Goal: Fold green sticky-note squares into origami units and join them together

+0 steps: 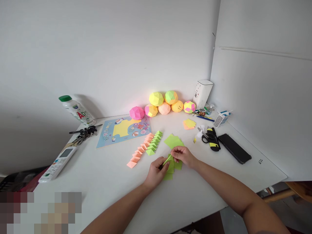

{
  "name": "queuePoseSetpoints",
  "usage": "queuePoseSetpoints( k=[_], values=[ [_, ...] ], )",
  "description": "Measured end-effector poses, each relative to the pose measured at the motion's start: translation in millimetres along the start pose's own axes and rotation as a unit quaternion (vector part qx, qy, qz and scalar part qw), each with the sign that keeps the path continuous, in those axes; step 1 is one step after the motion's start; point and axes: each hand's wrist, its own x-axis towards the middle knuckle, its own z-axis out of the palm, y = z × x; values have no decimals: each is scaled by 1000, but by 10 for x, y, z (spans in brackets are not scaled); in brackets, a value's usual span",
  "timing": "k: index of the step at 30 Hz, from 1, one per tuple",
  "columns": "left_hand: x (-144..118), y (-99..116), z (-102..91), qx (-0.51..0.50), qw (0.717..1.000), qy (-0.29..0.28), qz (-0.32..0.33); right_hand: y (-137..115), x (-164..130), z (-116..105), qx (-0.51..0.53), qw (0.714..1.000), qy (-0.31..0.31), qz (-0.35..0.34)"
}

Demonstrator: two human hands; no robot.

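Note:
Both my hands meet over the middle of the white table [102, 182]. My left hand [156, 169] and my right hand [183, 156] pinch the same small green folded paper piece [168, 159] between fingertips. Under them lie more green paper pieces [170, 171]. A stack of flat green squares [173, 141] sits just beyond my right hand. To the left runs a row of folded orange pieces [138, 152] beside a row of folded green pieces [153, 141].
Several paper polyhedron balls [161, 103] line the wall. A picture sheet [122, 129], keys [84, 132], remote [58, 163] and bottle [76, 110] lie left. Right: orange-yellow note pad [189, 123], scissors [211, 138], black phone [234, 148], small carton [222, 118], white container [202, 93].

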Motion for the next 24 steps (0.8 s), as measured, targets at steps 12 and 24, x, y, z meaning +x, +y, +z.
queuePoseSetpoints(
  k=[12, 24],
  values=[
    [-10, -18, 1, -7, 1000, -8, -11, 28, 2, -17, 5, 1000, 0, 1],
    [-7, 25, -7, -5, 1000, -8, -4, 24, -1, -8, 3, 1000, -20, -2]
  ],
)
